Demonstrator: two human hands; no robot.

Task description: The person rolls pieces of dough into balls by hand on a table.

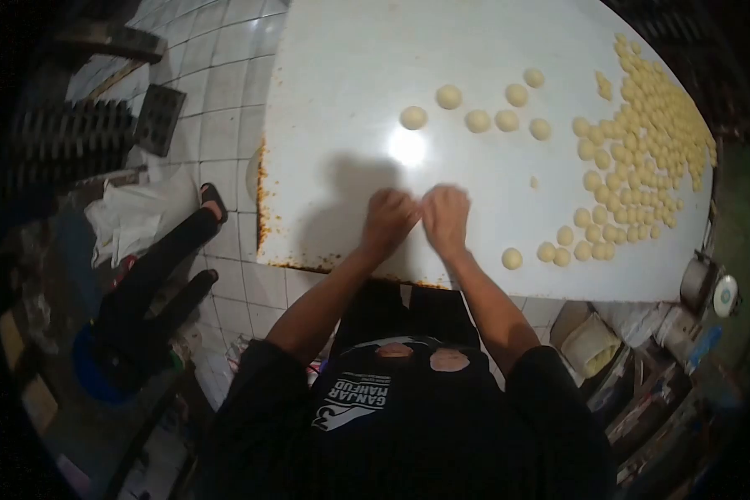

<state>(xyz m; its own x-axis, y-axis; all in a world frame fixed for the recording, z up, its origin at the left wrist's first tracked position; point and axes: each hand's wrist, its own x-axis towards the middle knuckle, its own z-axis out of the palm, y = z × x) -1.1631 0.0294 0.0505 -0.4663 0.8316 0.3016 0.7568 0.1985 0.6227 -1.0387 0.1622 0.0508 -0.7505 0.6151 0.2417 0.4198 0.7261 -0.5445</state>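
"Where are the hands?"
"The left hand (389, 223) and right hand (446, 218) nearly meet over the flat white table with rust-stained edges (333, 100)."
"And the fingers?"
"Curled inward on both; I can't tell whether they grip anything."
"Where's the dough?"
"Round, pale-yellow dough balls (449, 97) lie loosely scattered beyond the hands. A dense crowd of similar, mostly smaller balls (629, 158) covers the table's right side."
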